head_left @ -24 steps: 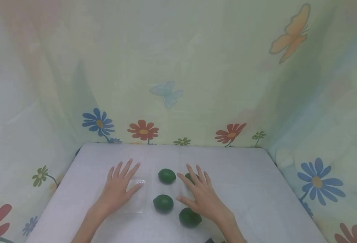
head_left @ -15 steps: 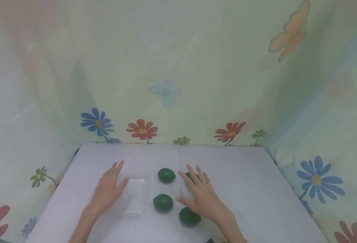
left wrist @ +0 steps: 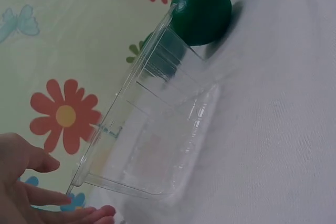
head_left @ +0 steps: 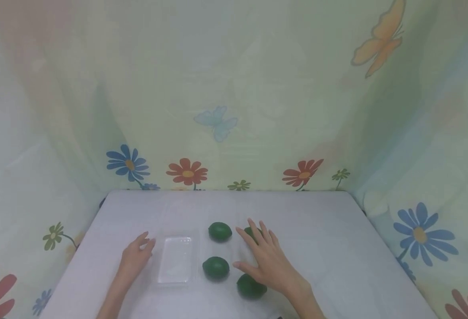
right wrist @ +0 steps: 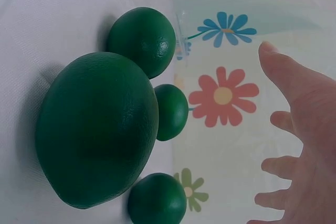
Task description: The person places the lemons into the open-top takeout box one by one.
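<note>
A clear plastic container point(head_left: 175, 261) lies on the white table, to the right of my left hand point(head_left: 135, 258). That hand holds nothing; its fingers are loosely bent, and in the left wrist view the fingertips point(left wrist: 100, 214) overlap the container's near corner. Several green limes sit to the container's right, among them a back lime point(head_left: 219, 231) and a front lime point(head_left: 216, 268). My right hand point(head_left: 268, 263) is held with spread fingers over the right-hand limes. It partly hides the far lime point(head_left: 251, 232) and the near lime point(head_left: 251, 287); the right wrist view has its fingers apart from them.
The white cloth-covered table point(head_left: 321, 230) runs back to a pale curtain point(head_left: 234, 66) printed with flowers and butterflies. More of this curtain flanks the table on both sides.
My left hand has drawn back leftward from over the container, its spread fingers now loosely bent, uncovering the container. The right hand stays over the limes.
</note>
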`<state>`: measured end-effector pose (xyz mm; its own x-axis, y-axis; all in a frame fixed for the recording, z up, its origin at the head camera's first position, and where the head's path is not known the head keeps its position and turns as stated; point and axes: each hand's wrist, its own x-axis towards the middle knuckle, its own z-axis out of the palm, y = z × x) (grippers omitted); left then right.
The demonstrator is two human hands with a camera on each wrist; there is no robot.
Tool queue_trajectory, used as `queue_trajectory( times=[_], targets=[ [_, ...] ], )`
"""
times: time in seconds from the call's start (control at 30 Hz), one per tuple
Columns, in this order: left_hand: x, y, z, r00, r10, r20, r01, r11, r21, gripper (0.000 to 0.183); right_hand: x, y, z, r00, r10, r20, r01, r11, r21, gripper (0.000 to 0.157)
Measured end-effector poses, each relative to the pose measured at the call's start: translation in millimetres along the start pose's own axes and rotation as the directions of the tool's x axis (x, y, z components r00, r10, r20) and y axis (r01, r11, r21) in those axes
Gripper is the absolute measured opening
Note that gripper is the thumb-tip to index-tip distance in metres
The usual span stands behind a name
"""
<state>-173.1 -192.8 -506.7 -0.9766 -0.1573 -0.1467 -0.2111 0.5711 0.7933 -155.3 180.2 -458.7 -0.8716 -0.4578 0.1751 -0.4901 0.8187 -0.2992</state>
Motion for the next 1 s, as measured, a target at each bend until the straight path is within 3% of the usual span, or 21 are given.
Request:
queue_trajectory(
  times=[0.23, 0.8, 1.0],
  targets=[
    [1.7, -5.6, 7.2, 0.998, -0.065, -0.028, 0.063, 0.997, -0.048, 0.055, -2.5, 1.4, 2.8, 1.0, 0.005, 0.011, -0.005, 1.0, -0.004, 0.082],
    [3.6, -1.7, 12.4, 0.995, -0.084, -0.052, 0.08, 0.994, -0.079, 0.05, -6.0, 5.0, 2.3, 0.996, -0.04, -0.077, 0.04, 0.999, 0.0, 0.082],
    [0.0, -1.1, 8.7, 0.995, -0.094, -0.033, 0.091, 0.991, -0.096, 0.048, -5.0, 7.0, 4.5, 0.995, -0.052, -0.087, 0.052, 0.999, -0.001, 0.082]
  ],
)
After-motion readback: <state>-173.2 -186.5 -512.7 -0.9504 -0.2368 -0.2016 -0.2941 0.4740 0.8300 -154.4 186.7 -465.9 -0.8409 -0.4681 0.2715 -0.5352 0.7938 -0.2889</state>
